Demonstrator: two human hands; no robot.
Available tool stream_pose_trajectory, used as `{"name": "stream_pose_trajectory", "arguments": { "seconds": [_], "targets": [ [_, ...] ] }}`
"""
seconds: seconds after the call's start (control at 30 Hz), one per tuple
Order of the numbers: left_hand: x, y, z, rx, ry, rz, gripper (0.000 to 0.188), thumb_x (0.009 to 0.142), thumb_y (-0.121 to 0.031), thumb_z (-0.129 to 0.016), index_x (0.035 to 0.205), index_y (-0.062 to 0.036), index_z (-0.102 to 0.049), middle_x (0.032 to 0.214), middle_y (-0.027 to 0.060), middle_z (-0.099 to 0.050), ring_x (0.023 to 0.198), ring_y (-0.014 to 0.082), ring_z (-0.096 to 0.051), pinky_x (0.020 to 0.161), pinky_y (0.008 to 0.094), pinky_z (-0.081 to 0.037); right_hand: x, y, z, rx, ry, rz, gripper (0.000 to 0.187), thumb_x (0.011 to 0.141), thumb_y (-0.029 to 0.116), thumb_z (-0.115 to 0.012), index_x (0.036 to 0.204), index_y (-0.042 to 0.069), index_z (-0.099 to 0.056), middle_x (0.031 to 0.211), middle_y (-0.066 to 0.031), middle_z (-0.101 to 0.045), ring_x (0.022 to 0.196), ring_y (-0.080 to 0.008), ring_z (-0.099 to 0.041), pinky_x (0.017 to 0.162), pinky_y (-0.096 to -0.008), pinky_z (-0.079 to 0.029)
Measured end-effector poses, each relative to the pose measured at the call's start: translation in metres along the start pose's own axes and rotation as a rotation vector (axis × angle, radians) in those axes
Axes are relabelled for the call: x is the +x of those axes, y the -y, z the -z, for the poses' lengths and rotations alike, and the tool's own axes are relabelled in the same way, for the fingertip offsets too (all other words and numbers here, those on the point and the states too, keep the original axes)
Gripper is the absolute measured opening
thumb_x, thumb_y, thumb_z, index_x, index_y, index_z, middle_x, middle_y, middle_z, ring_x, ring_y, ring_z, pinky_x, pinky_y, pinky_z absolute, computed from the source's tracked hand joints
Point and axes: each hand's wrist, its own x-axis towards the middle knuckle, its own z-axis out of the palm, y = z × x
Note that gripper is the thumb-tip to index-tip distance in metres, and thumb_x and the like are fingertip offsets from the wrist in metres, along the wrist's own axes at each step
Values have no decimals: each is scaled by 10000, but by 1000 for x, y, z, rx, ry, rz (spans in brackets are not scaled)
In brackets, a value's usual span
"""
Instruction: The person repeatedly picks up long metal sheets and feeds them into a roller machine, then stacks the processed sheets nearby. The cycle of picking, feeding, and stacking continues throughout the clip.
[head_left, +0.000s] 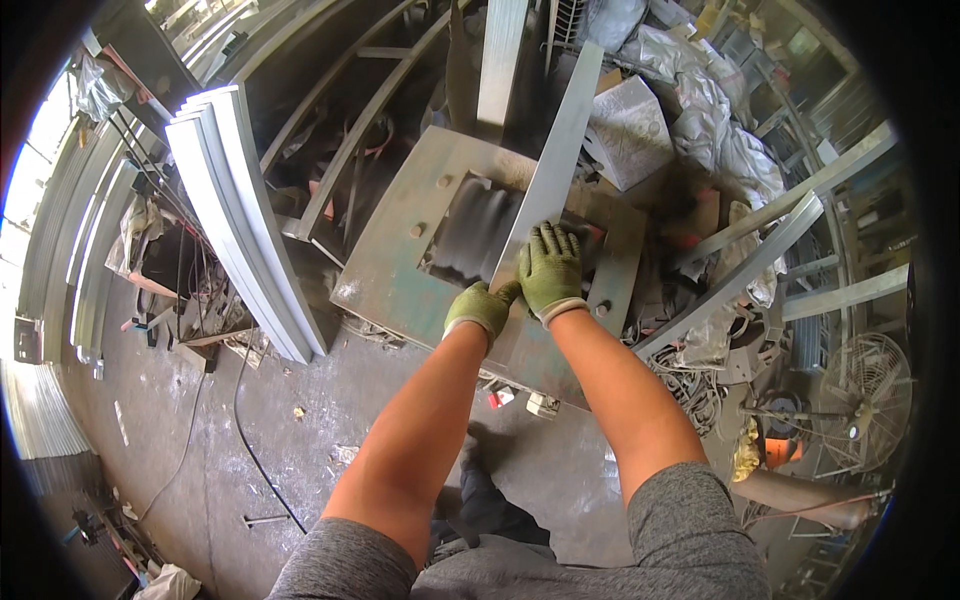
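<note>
A long, flat silver metal bar [560, 150] slants across the top of a worn metal machine [400, 200], its far end rising away from me. My left hand [482, 308], in a green work glove, is closed round the bar's near end, with the thumb pointing right. My right hand [550, 268], gloved alike, lies on the bar just beyond it, fingers stretched forward. Under the bar, a dark belt or roller [475, 230] shows through an opening in the machine's top plate. The bar and my right hand hide part of that opening.
Several pale metal lengths [235, 215] lean left of the machine. Behind it stands another upright bar [502, 60]. Metal profiles [740, 270] and a caged fan [865, 400] crowd the right. A black cable [245, 440] crosses the floor at left.
</note>
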Motion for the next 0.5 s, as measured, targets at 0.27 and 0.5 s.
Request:
{"name": "stream_pose_trajectory", "arguments": {
  "seconds": [0.27,0.5],
  "targets": [
    [-67,49,10,87,-91,-32,828,1036,-770,-635,1288,3,-789,1236,323,-789,1220,512,-733,1039,548,-577,-7,23,16,137,166,-71,261,1031,283,-655,1171,78,-737,1281,-159,-739,1256,-379,-659,1192,-569,-448],
    [-71,34,-3,77,-49,15,834,1052,-758,-614,1326,16,-765,1282,324,-782,1273,515,-716,1069,549,-563,17,11,-14,14,4,-121,310,976,206,-691,1256,72,-701,1396,-157,-703,1330,-373,-628,1246,-572,-414]
  ]
}}
